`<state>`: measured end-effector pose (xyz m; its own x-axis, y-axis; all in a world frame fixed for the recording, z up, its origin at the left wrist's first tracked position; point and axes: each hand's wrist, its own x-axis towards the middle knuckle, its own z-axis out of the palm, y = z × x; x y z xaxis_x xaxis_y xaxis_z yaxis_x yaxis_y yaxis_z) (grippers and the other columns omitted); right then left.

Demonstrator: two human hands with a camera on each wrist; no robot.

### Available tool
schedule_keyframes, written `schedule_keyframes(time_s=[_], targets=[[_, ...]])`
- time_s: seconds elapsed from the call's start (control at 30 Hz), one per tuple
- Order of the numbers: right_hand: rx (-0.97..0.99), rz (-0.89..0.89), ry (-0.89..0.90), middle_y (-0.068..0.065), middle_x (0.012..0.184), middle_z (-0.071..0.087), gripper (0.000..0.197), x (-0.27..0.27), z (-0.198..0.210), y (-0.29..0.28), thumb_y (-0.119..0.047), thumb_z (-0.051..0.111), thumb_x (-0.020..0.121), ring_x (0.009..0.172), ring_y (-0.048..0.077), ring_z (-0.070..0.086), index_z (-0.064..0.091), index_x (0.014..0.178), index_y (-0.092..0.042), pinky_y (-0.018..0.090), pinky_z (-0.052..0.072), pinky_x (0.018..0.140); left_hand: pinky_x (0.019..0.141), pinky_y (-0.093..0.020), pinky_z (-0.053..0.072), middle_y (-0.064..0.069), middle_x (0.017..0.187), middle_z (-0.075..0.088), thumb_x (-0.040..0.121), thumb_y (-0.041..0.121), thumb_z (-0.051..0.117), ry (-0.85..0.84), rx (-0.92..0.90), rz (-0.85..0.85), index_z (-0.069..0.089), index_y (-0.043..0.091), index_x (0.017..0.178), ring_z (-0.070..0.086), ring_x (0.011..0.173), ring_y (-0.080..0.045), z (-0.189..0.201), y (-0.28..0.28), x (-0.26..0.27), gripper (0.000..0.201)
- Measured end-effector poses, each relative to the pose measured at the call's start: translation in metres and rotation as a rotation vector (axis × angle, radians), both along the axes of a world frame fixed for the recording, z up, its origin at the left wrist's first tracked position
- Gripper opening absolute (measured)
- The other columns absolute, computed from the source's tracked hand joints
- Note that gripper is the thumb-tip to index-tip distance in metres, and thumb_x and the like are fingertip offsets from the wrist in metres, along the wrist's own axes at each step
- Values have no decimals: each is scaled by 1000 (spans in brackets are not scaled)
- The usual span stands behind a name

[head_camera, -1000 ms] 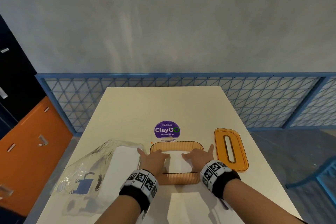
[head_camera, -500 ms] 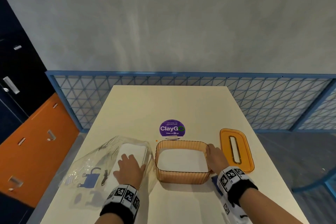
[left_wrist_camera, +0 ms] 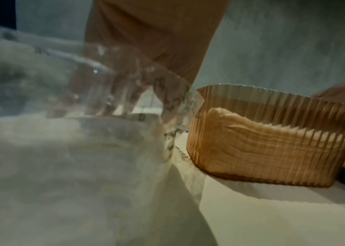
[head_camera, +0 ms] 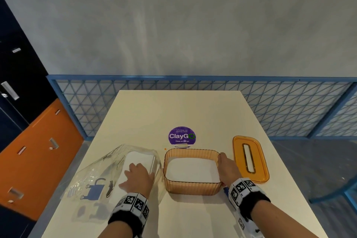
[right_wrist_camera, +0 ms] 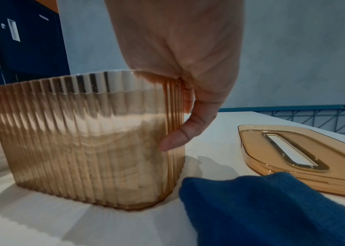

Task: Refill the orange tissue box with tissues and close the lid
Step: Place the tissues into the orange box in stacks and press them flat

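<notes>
The ribbed orange tissue box (head_camera: 193, 188) stands open near the table's front, with a white tissue stack (head_camera: 192, 170) lying inside it. My right hand (head_camera: 225, 162) grips its right wall, thumb (right_wrist_camera: 177, 139) outside and fingers inside. The orange slotted lid (head_camera: 259, 162) lies flat to the right of the box. To the left, a clear plastic bag (head_camera: 100, 177) holds another white tissue stack (head_camera: 139, 158). My left hand (head_camera: 135, 172) rests on that stack with fingers spread. In the left wrist view, its fingers (left_wrist_camera: 112, 96) show through the plastic.
A round purple ClayGo sticker (head_camera: 182, 135) sits on the cream table (head_camera: 179, 110) just behind the box. A blue mesh fence (head_camera: 289, 106) runs behind the table; orange and dark cabinets (head_camera: 38, 147) stand at the left. A blue cloth (right_wrist_camera: 272, 208) lies by my right wrist.
A second ago both hands pressed on the tissues inside the box. The left hand has moved left onto the stack in the bag, and the right hand now holds the box's right wall.
</notes>
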<state>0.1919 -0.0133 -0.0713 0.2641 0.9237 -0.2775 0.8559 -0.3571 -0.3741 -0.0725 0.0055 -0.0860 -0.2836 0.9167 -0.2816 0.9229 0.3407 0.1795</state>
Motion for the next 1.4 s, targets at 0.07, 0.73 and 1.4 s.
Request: schedule_keyframes(time_s=[0.07, 0.73, 1.4], targets=[[-2, 6, -6, 6, 89, 48, 8, 0, 0, 0, -7, 33, 97, 77, 20, 46, 28, 94, -13, 17, 22, 45, 91, -43, 43, -4, 131, 38, 91, 48, 46, 23, -19, 1, 39, 16, 129, 38, 124, -21, -1, 0, 2, 50], [4, -5, -13, 8, 90, 51, 8, -1, 2, -1, -9, 33, 98, 76, 20, 46, 28, 94, -14, 17, 22, 45, 95, -45, 45, -11, 138, 39, 87, 2, 52, 105, -102, -15, 38, 8, 131, 42, 123, -29, 4, 9, 9, 46], [-207, -68, 1205, 17, 96, 69, 63, -65, 137, 10, -57, 36, 93, 80, 33, 68, 59, 114, -2, 35, 59, 59, 76, -25, 41, 0, 123, 57, 94, 12, 44, -373, 525, -564, 54, 20, 129, 56, 109, -20, 114, -24, 18, 37]])
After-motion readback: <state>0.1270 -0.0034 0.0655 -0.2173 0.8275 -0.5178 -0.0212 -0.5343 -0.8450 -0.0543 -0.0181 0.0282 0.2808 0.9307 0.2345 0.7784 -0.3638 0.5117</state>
